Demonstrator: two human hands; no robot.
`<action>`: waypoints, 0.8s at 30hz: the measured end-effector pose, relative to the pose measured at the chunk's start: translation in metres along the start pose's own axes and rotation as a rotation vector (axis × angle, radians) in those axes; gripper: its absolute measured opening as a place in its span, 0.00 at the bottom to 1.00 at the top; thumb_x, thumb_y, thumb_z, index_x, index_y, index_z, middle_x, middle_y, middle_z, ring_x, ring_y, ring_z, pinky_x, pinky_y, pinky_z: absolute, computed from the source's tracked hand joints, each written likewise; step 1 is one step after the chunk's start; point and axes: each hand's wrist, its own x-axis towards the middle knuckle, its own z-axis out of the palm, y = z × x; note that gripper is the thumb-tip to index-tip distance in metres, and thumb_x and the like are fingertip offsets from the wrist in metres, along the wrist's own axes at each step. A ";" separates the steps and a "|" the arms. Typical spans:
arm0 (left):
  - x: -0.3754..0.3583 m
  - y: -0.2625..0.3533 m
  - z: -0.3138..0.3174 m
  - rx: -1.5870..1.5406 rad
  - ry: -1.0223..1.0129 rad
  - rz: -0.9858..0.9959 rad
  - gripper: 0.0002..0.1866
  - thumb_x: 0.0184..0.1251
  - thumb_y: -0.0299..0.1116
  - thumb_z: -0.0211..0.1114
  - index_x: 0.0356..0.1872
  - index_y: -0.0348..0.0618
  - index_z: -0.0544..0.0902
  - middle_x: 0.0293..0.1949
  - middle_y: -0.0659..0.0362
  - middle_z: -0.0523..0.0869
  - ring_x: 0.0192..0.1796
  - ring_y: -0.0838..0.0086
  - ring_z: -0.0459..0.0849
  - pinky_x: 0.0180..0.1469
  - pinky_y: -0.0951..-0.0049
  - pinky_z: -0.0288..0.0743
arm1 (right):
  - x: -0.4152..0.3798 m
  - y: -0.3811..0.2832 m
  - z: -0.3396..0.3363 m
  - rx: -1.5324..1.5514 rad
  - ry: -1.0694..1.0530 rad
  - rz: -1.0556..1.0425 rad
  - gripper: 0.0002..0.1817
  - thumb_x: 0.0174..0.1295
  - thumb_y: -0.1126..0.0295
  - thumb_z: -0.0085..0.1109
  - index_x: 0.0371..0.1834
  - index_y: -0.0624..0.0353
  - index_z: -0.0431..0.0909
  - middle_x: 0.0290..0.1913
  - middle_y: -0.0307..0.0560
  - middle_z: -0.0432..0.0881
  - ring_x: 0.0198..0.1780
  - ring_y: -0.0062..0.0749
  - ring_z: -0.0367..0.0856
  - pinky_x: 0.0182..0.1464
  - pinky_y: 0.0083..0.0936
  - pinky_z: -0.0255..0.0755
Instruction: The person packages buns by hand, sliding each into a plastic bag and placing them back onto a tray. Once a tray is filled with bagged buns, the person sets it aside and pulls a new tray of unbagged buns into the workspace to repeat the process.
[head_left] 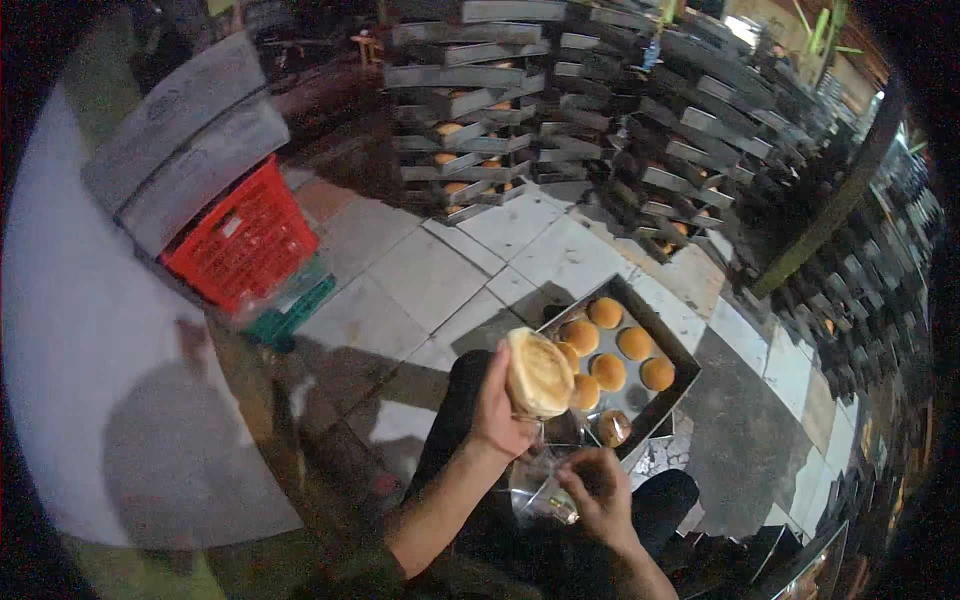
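My left hand (pixel 496 418) holds up a bun (pixel 541 374), its pale, lightly browned underside turned toward me. Lower down, my right hand (pixel 600 492) has its fingers closed on a clear plastic bag (pixel 533 492), which hangs thin and crumpled below the bun. Just beyond my hands a dark-rimmed metal tray (pixel 683 372) rests on the tiled floor. Several golden buns (pixel 607 371) sit in it, spaced apart. At its near edge lies a bun that looks wrapped in clear plastic (pixel 613 428). The bun in my hand hides part of the tray.
Tall stacks of metal trays (pixel 462 78) stand along the back and right, some with buns inside. To the left are a red plastic crate (pixel 247 238), a green crate (pixel 292 312) and grey stacked containers (pixel 190 140). A slanting post (pixel 835 212) rises at the right.
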 end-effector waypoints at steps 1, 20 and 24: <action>-0.005 0.002 0.007 0.012 -0.033 0.013 0.28 0.63 0.57 0.43 0.51 0.44 0.69 0.45 0.52 0.77 0.46 0.62 0.78 0.45 0.56 0.75 | 0.000 -0.008 -0.002 -0.143 0.026 -0.113 0.08 0.52 0.78 0.59 0.32 0.64 0.69 0.30 0.46 0.76 0.33 0.27 0.76 0.35 0.20 0.71; -0.073 0.011 -0.035 0.948 0.041 0.247 0.22 0.66 0.47 0.49 0.54 0.44 0.68 0.50 0.58 0.72 0.50 0.73 0.71 0.51 0.72 0.66 | 0.023 0.054 0.000 0.153 0.153 -0.092 0.37 0.54 0.60 0.58 0.62 0.66 0.52 0.55 0.53 0.67 0.55 0.41 0.68 0.57 0.32 0.64; -0.097 0.026 -0.099 1.400 0.442 0.164 0.13 0.62 0.38 0.57 0.36 0.37 0.76 0.32 0.56 0.78 0.39 0.73 0.76 0.40 0.72 0.69 | -0.010 0.065 0.066 0.154 -0.119 0.297 0.24 0.61 0.61 0.49 0.57 0.65 0.65 0.48 0.50 0.73 0.56 0.35 0.66 0.60 0.28 0.57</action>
